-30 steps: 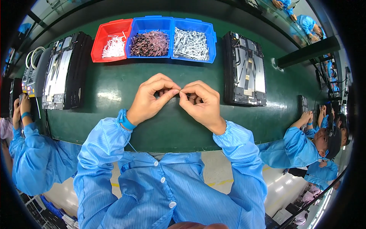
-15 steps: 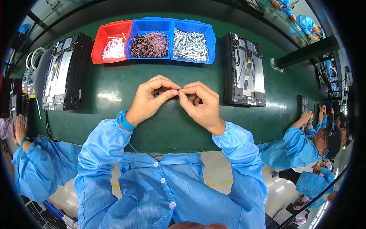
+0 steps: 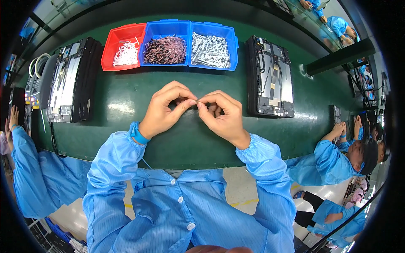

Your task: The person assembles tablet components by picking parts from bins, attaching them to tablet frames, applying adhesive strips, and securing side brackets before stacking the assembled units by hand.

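Curled hands (image 3: 167,107) pinch a slim sliver (image 3: 197,101)

A small slender piece (image 3: 197,101), dark where it shows, sits pinched between the thumb and forefinger tips of the left hand (image 3: 166,109) and those of the right hand (image 3: 223,116), which nearly meet around it. Only a thin sliver shows in the narrow gap between the two pinches, the fingertips covering the rest, so its full length, its ends and its exact kind cannot be told. It is held up above the green tabletop (image 3: 190,147), near the middle of the view.
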The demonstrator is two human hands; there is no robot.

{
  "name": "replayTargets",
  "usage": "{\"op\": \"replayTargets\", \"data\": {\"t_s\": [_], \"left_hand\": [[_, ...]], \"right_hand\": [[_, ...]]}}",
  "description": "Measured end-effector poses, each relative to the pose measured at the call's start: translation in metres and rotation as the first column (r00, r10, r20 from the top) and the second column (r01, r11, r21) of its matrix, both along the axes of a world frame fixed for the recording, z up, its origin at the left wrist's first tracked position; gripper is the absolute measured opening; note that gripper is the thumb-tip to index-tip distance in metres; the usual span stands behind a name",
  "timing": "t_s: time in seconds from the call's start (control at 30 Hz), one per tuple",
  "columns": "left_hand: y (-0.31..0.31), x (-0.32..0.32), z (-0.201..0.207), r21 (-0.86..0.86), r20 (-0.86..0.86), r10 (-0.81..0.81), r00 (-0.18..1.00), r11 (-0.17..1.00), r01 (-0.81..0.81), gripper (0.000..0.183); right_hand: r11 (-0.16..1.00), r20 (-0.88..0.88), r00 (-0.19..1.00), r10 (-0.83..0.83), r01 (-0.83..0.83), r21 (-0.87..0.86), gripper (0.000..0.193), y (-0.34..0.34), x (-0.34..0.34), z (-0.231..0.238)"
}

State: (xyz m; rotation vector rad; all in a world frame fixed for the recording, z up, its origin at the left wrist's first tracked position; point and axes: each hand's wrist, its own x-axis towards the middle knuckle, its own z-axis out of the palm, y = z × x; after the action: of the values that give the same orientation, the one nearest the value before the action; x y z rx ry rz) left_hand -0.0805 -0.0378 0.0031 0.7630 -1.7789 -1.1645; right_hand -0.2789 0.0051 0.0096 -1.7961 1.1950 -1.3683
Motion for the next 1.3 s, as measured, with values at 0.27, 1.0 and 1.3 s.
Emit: {"op": "replayTargets", "data": {"t_s": [0.27, 1.0, 1.3], "left_hand": [[-0.006, 0.005, 0.006, -0.509, 0.263, 0.24, 0.934, 0.857, -0.076, 0.014], [-0.01, 0.007, -0.019, 0.231, -0.024, 0.193, 0.981, 0.956, -0.183, 0.01], [-0.01, 0.006, -0.016, 0.245, -0.013, 0.196, 0.981, 0.951, -0.187, 0.013]], "right_hand": [[0.998, -0.058, 0.998, 0.001, 0.002, 0.058, 0.007, -0.005, -0.011, 0.004], [0.856, 0.13, 0.991, -0.041, -0.032, 0.515, 0.027, -0.02, -0.024, -0.006], [0.907, 0.102, 0.995, -0.021, -0.024, 0.42, 0.025, -0.018, -0.021, -0.013]]}}
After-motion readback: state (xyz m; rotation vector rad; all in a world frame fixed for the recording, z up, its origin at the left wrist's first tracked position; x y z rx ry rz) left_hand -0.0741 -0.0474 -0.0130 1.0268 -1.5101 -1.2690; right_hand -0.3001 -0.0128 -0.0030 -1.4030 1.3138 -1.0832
